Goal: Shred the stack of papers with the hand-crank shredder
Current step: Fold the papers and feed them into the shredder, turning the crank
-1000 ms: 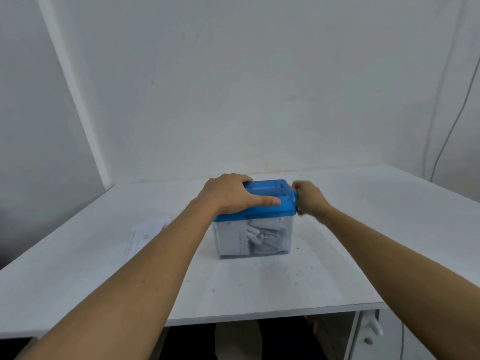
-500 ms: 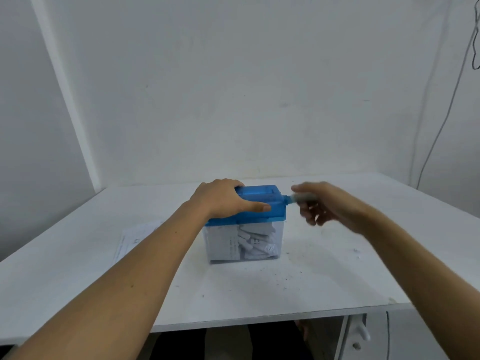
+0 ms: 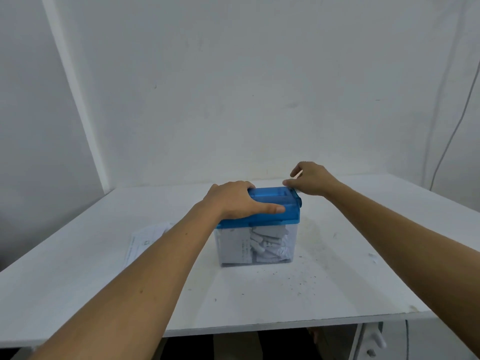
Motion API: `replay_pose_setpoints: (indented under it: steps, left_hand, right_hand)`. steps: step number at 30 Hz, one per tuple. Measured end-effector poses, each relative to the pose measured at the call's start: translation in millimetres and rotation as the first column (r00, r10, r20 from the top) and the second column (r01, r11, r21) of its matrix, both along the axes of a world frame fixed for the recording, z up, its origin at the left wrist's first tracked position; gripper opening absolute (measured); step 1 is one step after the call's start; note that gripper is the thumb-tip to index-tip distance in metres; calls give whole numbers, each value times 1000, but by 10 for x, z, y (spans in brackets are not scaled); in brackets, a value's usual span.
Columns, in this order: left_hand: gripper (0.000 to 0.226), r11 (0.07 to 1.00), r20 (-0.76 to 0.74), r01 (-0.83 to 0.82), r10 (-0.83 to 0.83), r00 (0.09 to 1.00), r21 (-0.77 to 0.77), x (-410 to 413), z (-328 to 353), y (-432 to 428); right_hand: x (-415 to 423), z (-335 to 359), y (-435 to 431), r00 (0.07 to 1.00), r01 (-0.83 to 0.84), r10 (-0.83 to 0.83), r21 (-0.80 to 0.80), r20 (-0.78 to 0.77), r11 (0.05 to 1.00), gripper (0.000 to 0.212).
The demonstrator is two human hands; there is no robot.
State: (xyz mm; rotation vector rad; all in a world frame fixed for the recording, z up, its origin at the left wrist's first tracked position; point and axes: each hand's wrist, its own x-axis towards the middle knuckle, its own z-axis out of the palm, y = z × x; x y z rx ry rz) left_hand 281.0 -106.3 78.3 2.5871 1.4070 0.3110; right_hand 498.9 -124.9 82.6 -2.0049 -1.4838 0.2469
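Shredder point(image 3: 270, 203): stood upright near the middle of the bench point(image 3: 363, 268); blue top seated on a clear bin point(image 3: 289, 245).
Bin contents: shreds point(image 3: 267, 240) are piled well up the bin; one wider printed piece is pressed against the front wall, left side.
Crank point(image 3: 298, 174): at the right end of the blue top; only a pale sliver is seen between the fingers, the rest is hidden.
Left hand point(image 3: 233, 201): laid over the left part of the top, fingers wrapped over the far edge, thumb stretched along the front face; the top is clamped down.
Right hand point(image 3: 311, 180): raised just above the top's right end, fingers closed on the crank.
Stack of papers point(image 3: 145, 240): flat on the bench, just left of the shredder, partly hidden behind the left forearm.
Feed slot: whether a sheet is in it cannot be told.
Handling, shredder: judged light, hollow, stiff plastic; likely to skid or tip under crank load, so best pinned from above, clear of the slot.
Handling, paper: thin and limp; best fed a few sheets at a time, square to the slot, or a jam is likely.
Writing: print on the sheets and on the piece in the bin, too small to be read; no brand made out.
Bench surface: white, dark specks point(image 3: 301, 281) scattered to the right front.
Wall: a cable point(image 3: 457, 126) is run down the right side.
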Motion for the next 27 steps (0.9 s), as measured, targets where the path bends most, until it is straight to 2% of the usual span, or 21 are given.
replay_pose_setpoints:
  steps: [3,5,8,12,15,17,20,24,27]
  left_hand:
    - [101,1000,26,2,-1,1000,-9,7,6,24]
    - [106,994,201,5,16,980,-106,-24,60,49]
    - [88,983,477,57,35,878,-175,-156,197,99]
    - [58,995,583,35,27,812,-95,-602,298,166]
    - [41,991,658,-31,108,745,-128,-1122,204,301]
    - [30,982,646,-105,182,741,-157,-1483,60,387]
    - [15,950,541,-250,311,781,-185,-1963,-229,461]
    - [21,895,280,-375,434,856,-242,-2396,-687,536]
    - [30,874,209,-413,467,859,-255,-2566,-976,533]
  right_hand:
    - [-179,55,62,1000,-18,18,116,5,993,26]
    - [-361,135,107,998,-51,43,208,44,977,22]
    - [-679,275,145,989,-145,132,279,66,949,18]
    - [-1107,377,169,966,-258,252,276,56,926,19]
    - [-1469,354,173,937,-350,343,256,73,901,19]
    - [-1734,293,167,911,-412,404,225,82,883,18]
    - [-2120,132,199,876,-483,474,153,94,862,15]
    - [-2551,-248,297,858,-501,505,-68,92,863,21]
    - [-2818,-583,361,864,-464,493,-218,100,858,42]
